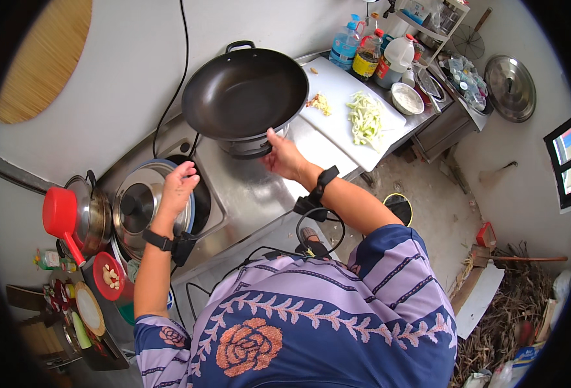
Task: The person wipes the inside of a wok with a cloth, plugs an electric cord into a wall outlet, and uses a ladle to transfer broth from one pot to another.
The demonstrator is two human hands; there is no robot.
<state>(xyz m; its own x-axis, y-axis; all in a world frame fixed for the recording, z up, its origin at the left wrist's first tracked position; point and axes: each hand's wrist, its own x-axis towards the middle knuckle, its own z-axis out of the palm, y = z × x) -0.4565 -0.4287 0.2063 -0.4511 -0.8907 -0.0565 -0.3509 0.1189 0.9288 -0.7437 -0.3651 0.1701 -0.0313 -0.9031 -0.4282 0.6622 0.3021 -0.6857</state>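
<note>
A dark wok [244, 92] with two loop handles rests on an appliance on the steel counter [261, 189]. My right hand [285, 155] is at the wok's near handle, thumb raised by the rim; whether its fingers close around the handle cannot be told. My left hand [178, 186] hangs above the sink area, beside a lidded steel pot [125, 228], fingers parted and holding nothing. To the wok's right lies a white cutting board [314, 123] bearing sliced pale green vegetable [365, 121] and a small heap of chopped seasoning [320, 104].
Bottles [367, 56] and a white bowl [407, 98] stand behind and right of the board. At the left are a red ladle [60, 211], another lidded pot [102, 223] and a red bowl with garlic cloves [102, 281]. A black cable [186, 63] runs down the wall.
</note>
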